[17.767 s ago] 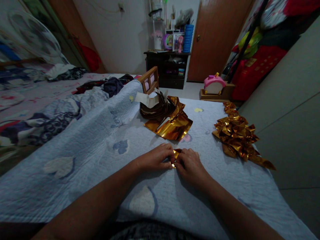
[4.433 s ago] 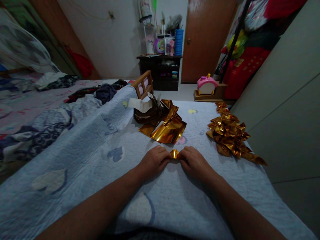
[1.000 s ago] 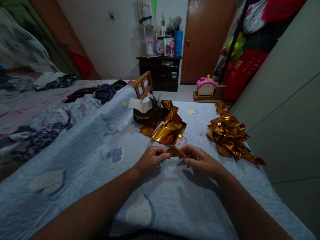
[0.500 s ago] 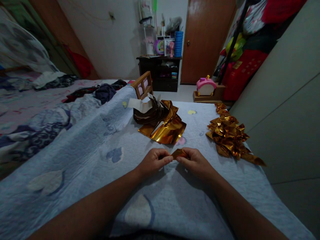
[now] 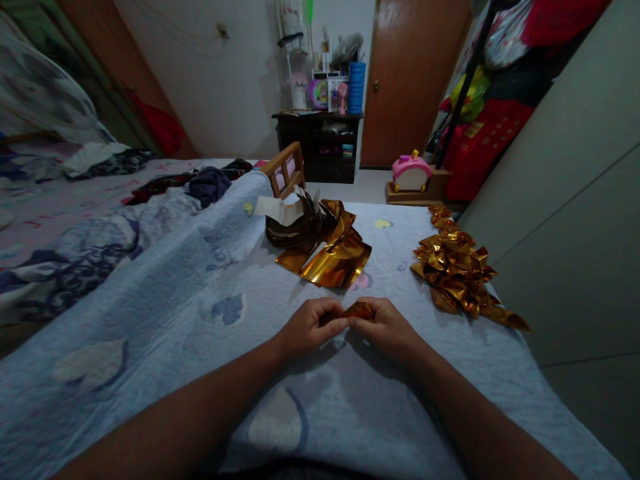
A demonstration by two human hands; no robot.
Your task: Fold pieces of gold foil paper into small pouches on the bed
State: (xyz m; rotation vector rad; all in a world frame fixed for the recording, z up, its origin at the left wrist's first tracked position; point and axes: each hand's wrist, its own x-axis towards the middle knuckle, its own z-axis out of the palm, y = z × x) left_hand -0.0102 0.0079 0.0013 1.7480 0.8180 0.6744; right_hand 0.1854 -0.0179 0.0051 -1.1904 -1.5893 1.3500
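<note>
A small folded piece of gold foil paper (image 5: 359, 310) is pinched between my two hands, over the middle of the bed. My left hand (image 5: 313, 327) grips its left end with thumb and fingers. On its right end my right hand (image 5: 384, 327) is closed, thumb tip close to the left thumb. Part of the paper is hidden behind the fingers. Just beyond the hands lies a stack of gold foil paper sheets (image 5: 337, 261), some shiny side up and some curled. To the right sits a heap of folded gold paper pieces (image 5: 457, 267).
A pale blue quilt (image 5: 190, 360) with heart shapes covers the bed. Crumpled bedding (image 5: 100, 247) lies to the left, and a wooden rail (image 5: 287, 170) stands behind the stack. Right of the bed is a pale cabinet (image 5: 575, 233). A pink toy (image 5: 411, 173) stands beyond the bed's end.
My thumbs have come closer together, and the gold paper between them shows less of its flat face, looking more bent. The stack and the heap are unchanged.
</note>
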